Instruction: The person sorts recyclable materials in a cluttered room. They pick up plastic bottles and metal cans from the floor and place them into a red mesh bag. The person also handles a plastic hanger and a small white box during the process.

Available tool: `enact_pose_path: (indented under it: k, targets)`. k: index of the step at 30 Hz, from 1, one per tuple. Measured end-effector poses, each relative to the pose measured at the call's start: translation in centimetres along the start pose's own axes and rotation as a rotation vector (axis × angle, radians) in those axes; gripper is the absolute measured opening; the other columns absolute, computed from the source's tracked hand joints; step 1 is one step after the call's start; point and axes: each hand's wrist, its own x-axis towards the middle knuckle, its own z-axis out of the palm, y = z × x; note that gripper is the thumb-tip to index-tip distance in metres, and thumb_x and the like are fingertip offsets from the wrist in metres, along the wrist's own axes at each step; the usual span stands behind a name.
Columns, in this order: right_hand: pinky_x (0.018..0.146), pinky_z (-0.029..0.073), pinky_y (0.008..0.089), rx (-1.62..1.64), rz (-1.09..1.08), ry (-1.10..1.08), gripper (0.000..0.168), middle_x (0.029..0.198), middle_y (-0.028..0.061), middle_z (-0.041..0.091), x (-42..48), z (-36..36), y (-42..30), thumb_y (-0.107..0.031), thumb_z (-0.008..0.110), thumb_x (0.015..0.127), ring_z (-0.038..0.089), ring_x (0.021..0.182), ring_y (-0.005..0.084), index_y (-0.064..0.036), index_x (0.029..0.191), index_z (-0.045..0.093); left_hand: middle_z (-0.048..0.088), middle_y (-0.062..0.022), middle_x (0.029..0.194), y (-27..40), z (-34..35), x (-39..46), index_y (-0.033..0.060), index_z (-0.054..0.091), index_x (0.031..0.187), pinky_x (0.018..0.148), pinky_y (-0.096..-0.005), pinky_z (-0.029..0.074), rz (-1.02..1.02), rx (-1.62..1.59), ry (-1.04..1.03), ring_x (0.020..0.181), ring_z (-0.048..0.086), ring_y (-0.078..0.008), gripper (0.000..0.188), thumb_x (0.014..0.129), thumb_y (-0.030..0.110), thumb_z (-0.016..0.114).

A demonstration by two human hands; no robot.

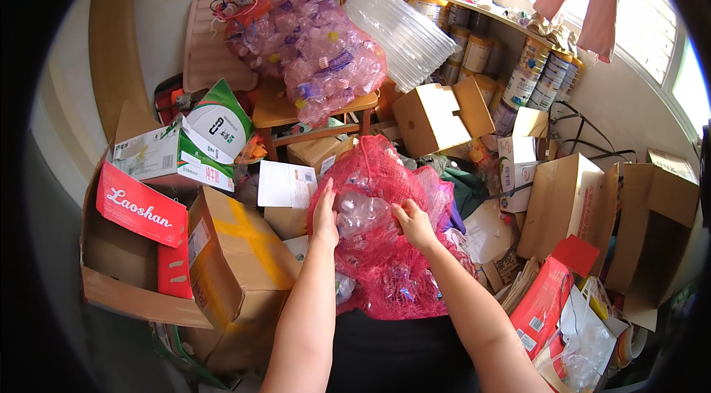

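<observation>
In front of me a red mesh bag bulges with clear plastic bottles and bits of packaging. A clear plastic bottle lies at the upper middle of the bag, between my two hands. My left hand rests edge-on along the bag's left side, fingers straight and pointing away from me; its palm is turned from view. Curled fingers and thumb of my right hand pinch the netting just right of the bottle. The fingertips of that hand are partly hidden.
A full mesh bag of bottles sits on a wooden chair. Opened cardboard boxes crowd the left and right. Metal cans stand stacked by the wall, near an inflated plastic cushion sheet. Black strapping loops at right.
</observation>
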Motion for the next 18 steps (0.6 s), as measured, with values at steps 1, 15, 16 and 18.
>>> enact_pose_path:
  k: [1, 15, 16, 18]
  targets:
    - [0.055, 0.048, 0.0298, 0.045, 0.01, 0.006, 0.035, 0.07, 0.0095, 0.063, 0.2, 0.5, 0.3, -0.034, 0.058, 0.094, 0.059, 0.058, 0.0146, 0.001, 0.091, 0.056, 0.026, -0.0115, 0.153, 0.3, 0.2, 0.2, 0.0113, 0.036, 0.144, 0.113, -0.0393, 0.016, 0.067, -0.021, -0.021, 0.141, 0.022, -0.0226, 0.061, 0.093, 0.045, 0.047]
    - [0.087, 0.052, 0.0342, 0.004, -0.237, 0.118, 0.051, 0.121, 0.0231, 0.058, 3.2, 8.3, 0.9, -0.013, 0.075, 0.078, 0.061, 0.109, 0.0283, 0.002, 0.121, 0.051, 0.019, -0.0106, 0.156, 3.3, 1.9, -0.6, 0.0055, 0.026, 0.148, 0.115, -0.0434, 0.005, 0.281, -0.127, -0.095, 0.144, 0.015, -0.0217, 0.06, 0.096, 0.033, 0.04]
    - [0.098, 0.047, 0.0353, -0.255, -0.343, 0.044, 0.057, 0.139, 0.0268, 0.042, 3.0, 8.4, 1.1, -0.009, 0.074, 0.077, 0.047, 0.127, 0.0314, 0.0, 0.128, 0.051, 0.018, -0.0109, 0.156, 3.2, 1.8, -0.5, 0.0055, 0.025, 0.148, 0.115, -0.0444, 0.005, 0.259, -0.139, -0.071, 0.144, 0.014, -0.0216, 0.061, 0.095, 0.031, 0.042]
    - [0.102, 0.043, 0.0371, -0.221, -0.416, -0.072, 0.052, 0.148, 0.0266, 0.026, 2.3, 8.6, 1.2, -0.005, 0.07, 0.077, 0.041, 0.131, 0.0341, -0.001, 0.126, 0.055, 0.022, -0.0121, 0.155, 3.1, 2.0, -1.0, 0.004, 0.027, 0.147, 0.115, -0.0422, 0.008, 0.214, -0.042, -0.029, 0.143, 0.017, -0.0216, 0.061, 0.094, 0.027, 0.046]
